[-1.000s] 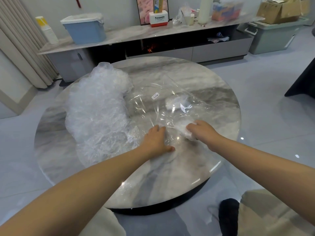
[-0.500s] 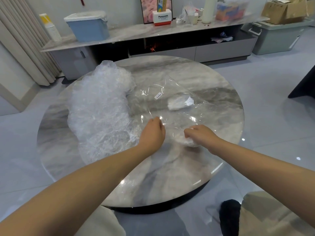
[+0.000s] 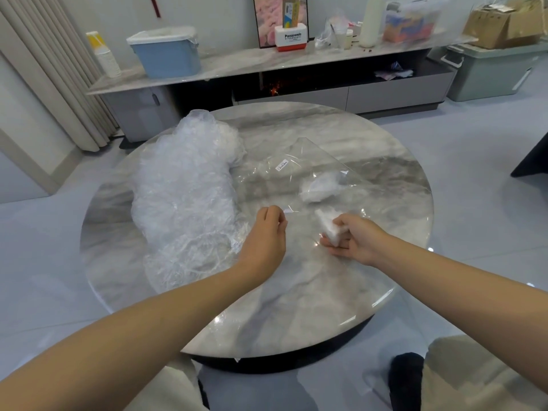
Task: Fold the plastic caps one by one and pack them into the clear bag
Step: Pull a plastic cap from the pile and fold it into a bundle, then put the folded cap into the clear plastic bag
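Note:
A big heap of crumpled plastic caps (image 3: 189, 197) lies on the left of the round marble table (image 3: 296, 307). The clear bag (image 3: 296, 173), with a small white label, lies flat in the middle; a folded cap (image 3: 320, 189) shows inside it. My right hand (image 3: 355, 240) grips another folded white cap (image 3: 327, 225) at the bag's near edge. My left hand (image 3: 265, 232) pinches the bag's near edge and holds it up off the table.
A low marble-topped cabinet (image 3: 237, 63) stands behind the table with a blue bin (image 3: 166, 53), a Panasonic box (image 3: 292, 40) and bottles. A grey crate (image 3: 492, 69) with a cardboard box sits at the right. My knees are below the table edge.
My left hand went from pressing flat on the bag to pinching and lifting its edge. My right hand raised the folded cap slightly and turned it toward the bag's mouth.

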`<state>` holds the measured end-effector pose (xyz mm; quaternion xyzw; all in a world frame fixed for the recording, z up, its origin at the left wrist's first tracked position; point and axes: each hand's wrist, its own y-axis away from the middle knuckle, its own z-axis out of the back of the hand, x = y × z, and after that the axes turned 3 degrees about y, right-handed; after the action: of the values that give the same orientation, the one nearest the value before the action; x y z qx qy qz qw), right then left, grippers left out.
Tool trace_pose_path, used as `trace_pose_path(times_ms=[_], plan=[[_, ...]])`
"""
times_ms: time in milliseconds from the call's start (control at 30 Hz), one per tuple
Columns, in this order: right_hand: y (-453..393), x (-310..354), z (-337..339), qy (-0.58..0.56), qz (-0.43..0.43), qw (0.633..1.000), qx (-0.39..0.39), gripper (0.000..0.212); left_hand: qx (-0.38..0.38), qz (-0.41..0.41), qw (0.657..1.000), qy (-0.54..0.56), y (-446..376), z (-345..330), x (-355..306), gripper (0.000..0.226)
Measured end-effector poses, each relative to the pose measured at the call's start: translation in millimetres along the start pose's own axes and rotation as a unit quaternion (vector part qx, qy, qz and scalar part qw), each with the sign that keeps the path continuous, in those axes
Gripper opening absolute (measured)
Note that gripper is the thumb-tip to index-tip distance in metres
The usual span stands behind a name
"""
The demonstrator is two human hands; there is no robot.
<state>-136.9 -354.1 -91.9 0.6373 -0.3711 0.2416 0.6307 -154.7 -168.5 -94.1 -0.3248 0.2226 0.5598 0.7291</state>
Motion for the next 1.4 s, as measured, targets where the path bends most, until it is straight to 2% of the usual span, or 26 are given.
trace_pose_path(times_ms=[33, 167, 333, 567, 667, 733, 800, 867, 1167, 1300, 1400], plan=[[-1, 0, -2, 0.001, 0.004, 1.0, -0.013, 0.003, 0.006, -0.013, 1.0, 0.0, 2, 1, 0, 0.008], [-8, 3, -13, 0.013, 0.012, 0.997, -0.071, 0.013, 0.034, -0.058, 0.998, -0.008, 13, 3, -2, 0.008], [-28, 10, -19, -0.028, 0.026, 0.99, -0.132, 0.027, 0.062, -0.099, 0.993, -0.029, 27, 2, -4, 0.008], [-47, 15, -25, -0.1, 0.056, 0.98, -0.165, 0.023, 0.021, -0.081, 0.997, 0.005, 28, 14, 0, 0.007], [-44, 18, -31, -0.118, 0.053, 0.979, -0.159, 0.024, 0.015, -0.069, 0.997, 0.007, 29, 17, 7, 0.007], [-46, 21, -32, -0.153, 0.069, 0.975, -0.145, 0.017, 0.017, -0.067, 0.998, 0.004, 30, 18, 10, 0.007], [-52, 23, -33, -0.221, 0.096, 0.964, -0.11, 0.007, 0.018, -0.065, 0.998, 0.007, 30, 20, 12, 0.007], [-51, 24, -35, -0.247, 0.106, 0.961, -0.065, 0.012, 0.016, -0.065, 0.998, 0.007, 29, 22, 13, 0.008], [-34, 5, -37, -0.199, 0.067, 0.978, -0.016, 0.029, 0.022, -0.043, 0.997, -0.052, 13, 23, 22, 0.009], [-25, -2, -27, -0.186, 0.048, 0.981, -0.027, 0.017, 0.013, -0.032, 0.995, -0.094, -3, 18, 24, 0.011], [-14, -2, -20, -0.146, 0.036, 0.987, -0.053, 0.034, -0.016, -0.023, 0.989, -0.142, -15, 12, 26, 0.012]])
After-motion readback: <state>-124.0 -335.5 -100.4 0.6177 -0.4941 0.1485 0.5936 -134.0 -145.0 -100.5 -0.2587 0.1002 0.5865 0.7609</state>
